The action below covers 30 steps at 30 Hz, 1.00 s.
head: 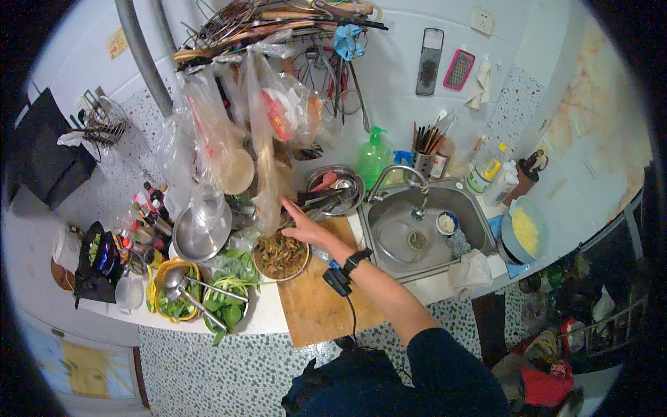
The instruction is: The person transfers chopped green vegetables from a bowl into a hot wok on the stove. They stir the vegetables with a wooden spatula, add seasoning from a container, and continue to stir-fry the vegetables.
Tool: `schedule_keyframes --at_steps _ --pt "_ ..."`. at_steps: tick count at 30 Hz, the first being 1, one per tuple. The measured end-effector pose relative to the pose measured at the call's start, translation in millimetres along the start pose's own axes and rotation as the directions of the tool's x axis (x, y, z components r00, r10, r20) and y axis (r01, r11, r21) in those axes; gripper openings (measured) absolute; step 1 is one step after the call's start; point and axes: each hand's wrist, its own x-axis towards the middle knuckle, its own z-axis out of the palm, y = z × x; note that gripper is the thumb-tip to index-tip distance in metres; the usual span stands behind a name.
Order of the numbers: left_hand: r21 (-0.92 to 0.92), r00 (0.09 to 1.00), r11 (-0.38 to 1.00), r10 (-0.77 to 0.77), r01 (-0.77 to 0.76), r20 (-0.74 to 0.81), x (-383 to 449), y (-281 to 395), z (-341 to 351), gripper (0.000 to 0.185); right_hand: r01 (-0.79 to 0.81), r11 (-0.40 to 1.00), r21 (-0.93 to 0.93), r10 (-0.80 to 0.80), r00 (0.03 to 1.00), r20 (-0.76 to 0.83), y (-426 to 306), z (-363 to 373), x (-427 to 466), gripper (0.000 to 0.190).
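My right hand reaches out over the edge of a bowl of dark, cooked-looking chopped food. Its index finger points up and left beside a hanging clear plastic bag; whether they touch is unclear. The thumb is spread apart, and the other fingers are partly hidden. Nothing shows in its grasp. Under the bowl's right side is a wooden cutting board. A black watch is on the wrist, and a small black device with a cable sits at the forearm. My left hand is out of view.
A metal bowl, leafy greens and a yellow basket with ladles occupy the left counter. Farther left, a wok sits over a lit blue flame. A steel sink and a bowl of yellow shreds are right.
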Motion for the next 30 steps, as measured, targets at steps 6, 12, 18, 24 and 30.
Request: schedule_keyframes --at_steps 6,12,18,24,30 --pt "-0.03 1.0 0.999 -0.019 0.019 0.011 2.2 19.6 35.5 0.03 0.157 0.871 0.465 0.205 0.744 -0.636 10.2 -87.5 21.2 0.066" --pt "0.027 0.996 0.999 -0.03 0.027 0.089 19.3 38.7 73.1 0.03 0.308 0.95 -0.05 -0.253 0.667 -0.701 -28.1 -124.2 88.2 0.059" --pt "0.053 0.993 0.997 -0.052 0.047 0.108 21.9 41.6 75.9 0.029 0.313 0.928 0.2 -0.164 0.829 -0.534 -65.6 -57.9 80.1 0.065" --pt "0.003 0.995 0.998 -0.066 0.066 0.074 -10.7 21.4 24.2 0.029 0.267 0.93 0.254 -0.153 0.906 -0.395 -72.3 -24.6 54.9 0.071" --pt "-0.103 0.996 0.991 -0.09 0.091 0.012 -52.9 -15.3 -19.7 0.028 0.323 0.91 0.259 -0.225 0.911 -0.347 -91.6 1.9 39.5 0.078"
